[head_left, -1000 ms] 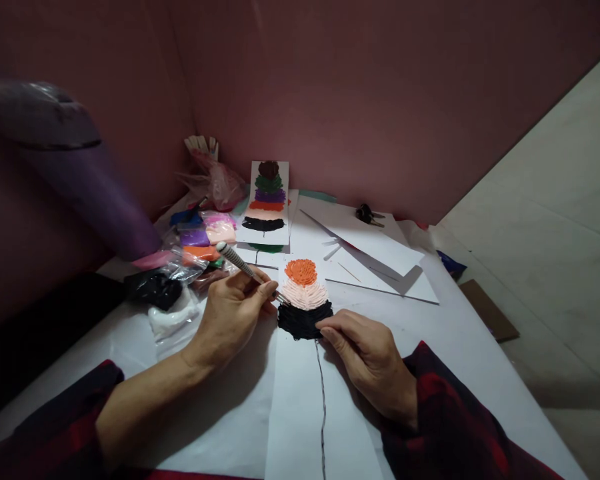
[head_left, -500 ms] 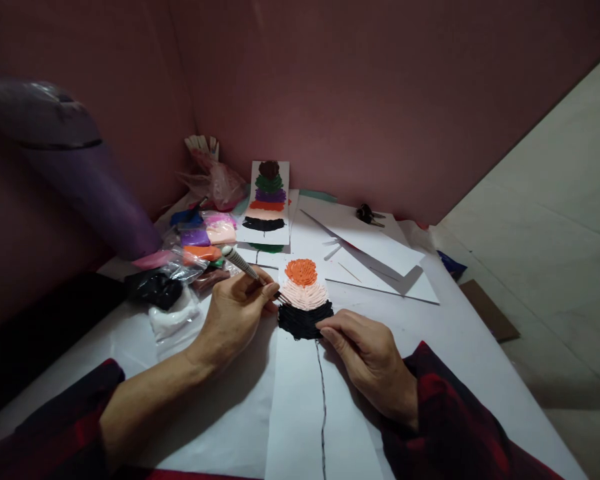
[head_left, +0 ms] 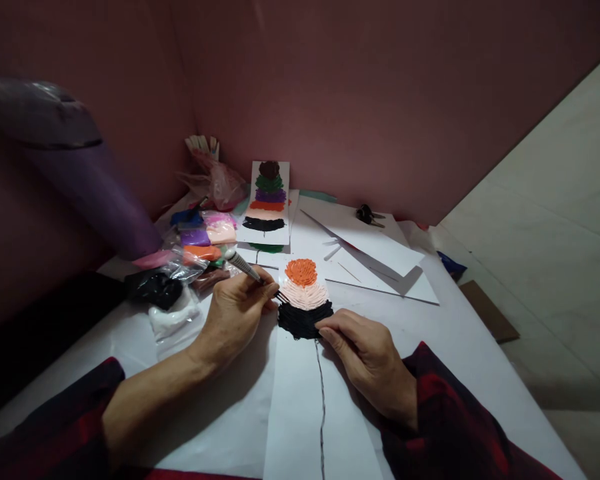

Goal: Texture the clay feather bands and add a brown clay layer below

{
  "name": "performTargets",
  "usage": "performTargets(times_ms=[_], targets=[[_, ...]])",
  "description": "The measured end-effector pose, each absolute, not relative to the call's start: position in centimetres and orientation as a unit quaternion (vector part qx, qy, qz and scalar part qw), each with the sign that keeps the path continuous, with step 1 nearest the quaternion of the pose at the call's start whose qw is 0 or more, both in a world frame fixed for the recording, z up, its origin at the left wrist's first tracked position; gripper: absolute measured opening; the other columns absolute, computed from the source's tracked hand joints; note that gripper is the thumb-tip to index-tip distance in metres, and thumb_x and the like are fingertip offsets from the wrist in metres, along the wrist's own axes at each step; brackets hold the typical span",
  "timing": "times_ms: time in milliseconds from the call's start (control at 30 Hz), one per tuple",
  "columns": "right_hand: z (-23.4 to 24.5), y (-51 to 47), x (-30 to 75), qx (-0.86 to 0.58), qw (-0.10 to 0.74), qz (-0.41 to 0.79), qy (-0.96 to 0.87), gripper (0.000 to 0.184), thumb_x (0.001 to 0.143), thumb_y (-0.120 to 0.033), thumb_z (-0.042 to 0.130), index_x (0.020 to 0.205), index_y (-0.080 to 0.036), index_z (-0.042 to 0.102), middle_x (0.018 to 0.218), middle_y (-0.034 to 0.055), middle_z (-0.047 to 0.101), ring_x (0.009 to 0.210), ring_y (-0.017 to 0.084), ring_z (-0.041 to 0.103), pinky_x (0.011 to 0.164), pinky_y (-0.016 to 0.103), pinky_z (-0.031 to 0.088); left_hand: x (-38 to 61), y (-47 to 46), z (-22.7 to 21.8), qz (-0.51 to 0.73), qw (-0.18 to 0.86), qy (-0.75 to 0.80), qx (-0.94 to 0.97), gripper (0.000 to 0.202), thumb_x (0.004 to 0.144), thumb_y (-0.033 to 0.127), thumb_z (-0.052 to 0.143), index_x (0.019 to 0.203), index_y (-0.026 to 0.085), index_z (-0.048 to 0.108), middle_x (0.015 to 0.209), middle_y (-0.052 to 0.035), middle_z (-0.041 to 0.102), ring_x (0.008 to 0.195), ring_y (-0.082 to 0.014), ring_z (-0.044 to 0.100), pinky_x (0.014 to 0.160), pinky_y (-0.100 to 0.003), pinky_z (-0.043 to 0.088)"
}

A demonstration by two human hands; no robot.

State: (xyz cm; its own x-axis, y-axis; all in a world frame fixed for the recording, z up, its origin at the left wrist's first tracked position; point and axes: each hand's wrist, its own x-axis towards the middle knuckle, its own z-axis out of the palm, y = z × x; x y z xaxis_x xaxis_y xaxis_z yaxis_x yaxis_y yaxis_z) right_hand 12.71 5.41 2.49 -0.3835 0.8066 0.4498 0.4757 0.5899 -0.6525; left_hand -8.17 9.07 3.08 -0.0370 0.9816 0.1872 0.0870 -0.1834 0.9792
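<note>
My left hand (head_left: 237,310) is closed around a fork (head_left: 244,267) with a patterned, pale-ended handle. The fork's thin tines reach the left side of the clay, near where the pale pink and black bands meet. A long white card (head_left: 297,407) lies under both hands. On it sit orange clay (head_left: 301,272), ridged pale pink clay (head_left: 306,295) and a wide black clay band (head_left: 303,321), with a drawn dark line below. My right hand (head_left: 367,353) is closed in a pinch at the black band's lower right edge. Whatever its fingertips hold, if anything, is hidden.
Bagged coloured clay (head_left: 200,253) lies at the left. A second card with striped clay (head_left: 265,203) rests at the back by a plastic bag (head_left: 223,180). White sheets (head_left: 365,243) and keys (head_left: 367,214) lie behind on the right. A purple cylinder (head_left: 95,180) leans at the left.
The fork's handle end has shifted very slightly to the right and down. Both hands, the card and the clay otherwise look the same.
</note>
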Motion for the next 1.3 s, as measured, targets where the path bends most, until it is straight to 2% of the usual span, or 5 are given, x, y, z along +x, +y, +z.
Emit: performTargets(times_ms=[433, 1033, 1300], targets=[[2.41, 5.49, 12.69, -0.397, 0.381, 0.212, -0.808, 0.019, 0.096, -0.019, 0.05, 0.089, -0.016, 0.067, 0.073, 0.0043, 0.063, 0.064, 0.015, 0.059, 0.058, 0.028, 0.048, -8.3, 8.91, 3.61, 0.551, 0.337, 0.487, 0.587, 0.009, 0.079, 0.023, 0.062, 0.073, 0.017, 0.058, 0.059, 0.0036, 0.058, 0.052, -0.0111, 0.058, 0.052, -0.021, 0.049], [2.52, 5.47, 12.65, -0.397, 0.379, 0.206, -0.81, 0.02, 0.096, -0.02, 0.049, 0.089, -0.016, 0.067, 0.073, 0.0045, 0.064, 0.065, 0.015, 0.059, 0.058, 0.028, 0.048, -8.24, 8.68, 3.39, 0.519, 0.391, 0.508, 0.566, 0.015, 0.077, 0.03, 0.066, 0.071, 0.018, 0.059, 0.06, 0.0014, 0.062, 0.047, -0.0117, 0.057, 0.047, -0.022, 0.049], [2.54, 5.48, 12.66, -0.397, 0.381, 0.209, -0.809, 0.019, 0.096, -0.019, 0.049, 0.089, -0.015, 0.067, 0.074, 0.0045, 0.064, 0.065, 0.015, 0.059, 0.059, 0.028, 0.048, -8.5, 8.79, 3.13, 0.498, 0.373, 0.519, 0.586, 0.015, 0.079, 0.031, 0.064, 0.072, 0.018, 0.059, 0.06, 0.0027, 0.061, 0.045, -0.0113, 0.056, 0.047, -0.022, 0.047]])
